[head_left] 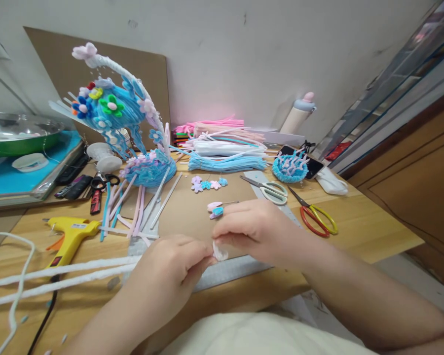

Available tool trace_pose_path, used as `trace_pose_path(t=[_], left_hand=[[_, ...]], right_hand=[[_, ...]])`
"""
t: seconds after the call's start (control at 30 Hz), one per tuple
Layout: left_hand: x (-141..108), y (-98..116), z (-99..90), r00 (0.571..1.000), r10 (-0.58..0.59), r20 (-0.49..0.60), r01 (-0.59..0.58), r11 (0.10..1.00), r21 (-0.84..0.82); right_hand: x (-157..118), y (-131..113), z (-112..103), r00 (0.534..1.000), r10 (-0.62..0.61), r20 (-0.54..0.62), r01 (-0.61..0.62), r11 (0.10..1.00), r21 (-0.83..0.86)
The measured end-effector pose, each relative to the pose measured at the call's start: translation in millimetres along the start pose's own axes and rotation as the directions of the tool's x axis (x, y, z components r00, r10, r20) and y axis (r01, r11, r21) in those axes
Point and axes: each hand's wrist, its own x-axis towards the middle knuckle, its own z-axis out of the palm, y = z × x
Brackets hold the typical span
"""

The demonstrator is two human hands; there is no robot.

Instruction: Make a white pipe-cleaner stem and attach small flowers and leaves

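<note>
My left hand and my right hand meet over the front edge of the cardboard. Both are closed, their fingertips pinching a small white fuzzy pipe-cleaner loop from either side. Two long white pipe cleaners run leftward from behind my left hand; whether they join the loop is hidden. Just beyond my right fingers lies a small pink and blue flower piece with a thin stem. Farther back, several little pink, purple and blue flowers rest in a row on the cardboard.
A yellow glue gun lies at left, near loose pipe-cleaner strips. Behind stands a tall blue flowered craft piece. White-handled scissors, red-and-yellow scissors and a small blue basket sit right. Pipe-cleaner bundles line the wall.
</note>
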Motion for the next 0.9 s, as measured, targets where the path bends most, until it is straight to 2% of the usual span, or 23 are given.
trace_pose_path(t=[0.1, 0.17, 0.33, 0.43, 0.57, 0.67, 0.73, 0.8, 0.9], left_hand=[[-1.1, 0.6, -4.1, 1.0, 0.004, -0.021, -0.006, 0.998, -0.061], [-2.0, 0.7, -7.1, 0.999, -0.004, -0.042, 0.0, 0.996, -0.084], [-3.5, 2.2, -10.4, 0.997, 0.0, -0.071, -0.007, 0.995, -0.102], [-3.2, 2.7, -9.6, 0.994, -0.01, -0.105, 0.0, 0.996, -0.093], [-2.0, 0.4, -6.9, 0.984, -0.032, -0.175, 0.02, 0.998, -0.066], [-1.6, -2.4, -3.8, 0.977, -0.026, -0.212, 0.022, 1.0, -0.019], [-1.7, -3.6, -1.5, 0.981, -0.016, -0.193, 0.019, 1.0, 0.015], [-1.9, -3.5, 0.6, 0.988, -0.005, -0.156, 0.014, 0.999, 0.053], [-1.9, -1.1, 2.4, 0.995, 0.008, -0.102, 0.003, 0.995, 0.103]], right_hand=[[4.7, 14.3, 7.4, 0.998, 0.051, -0.023, -0.04, 0.94, 0.338], [2.8, 20.2, 14.0, 0.994, 0.103, -0.042, -0.073, 0.887, 0.455], [-9.2, 19.7, 29.0, 0.983, 0.185, -0.019, -0.144, 0.823, 0.549], [-15.4, 14.3, 39.2, 0.978, 0.207, -0.034, -0.157, 0.829, 0.537], [-24.2, 4.8, 56.3, 0.957, 0.214, -0.196, -0.122, 0.909, 0.399], [-32.7, -4.8, 62.3, 0.947, 0.137, -0.29, -0.089, 0.981, 0.171], [-37.6, -11.9, 58.2, 0.964, 0.061, -0.26, -0.07, 0.997, -0.024], [-40.0, -18.5, 47.8, 0.983, -0.002, -0.184, -0.038, 0.976, -0.213], [-36.8, -25.0, 26.8, 0.997, -0.043, -0.059, 0.017, 0.924, -0.382]])
